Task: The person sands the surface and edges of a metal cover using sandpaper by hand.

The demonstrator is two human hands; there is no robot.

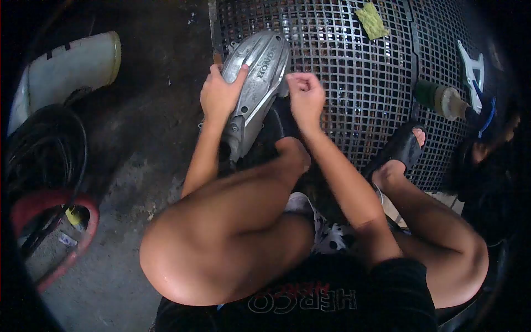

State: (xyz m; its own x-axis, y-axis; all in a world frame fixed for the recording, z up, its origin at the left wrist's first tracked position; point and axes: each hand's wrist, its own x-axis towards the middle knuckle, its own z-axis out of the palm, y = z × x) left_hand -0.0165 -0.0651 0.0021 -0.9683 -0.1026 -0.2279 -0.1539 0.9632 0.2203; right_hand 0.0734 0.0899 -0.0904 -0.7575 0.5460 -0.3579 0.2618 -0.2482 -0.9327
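Note:
A grey metal engine cover with raised HONDA lettering stands tilted in front of me, at the left edge of a black grating. My left hand grips its left side, with the thumb on the face and the fingers round the edge. At the cover's right edge is my right hand, its fingers curled together in a pinch. Whatever those fingers hold, if anything, is too small and blurred to make out.
Black grating spans the right, bearing a yellow-green cloth, a green-and-white brush-like object and a white plastic piece. A white panel, black hose and red tube lie left.

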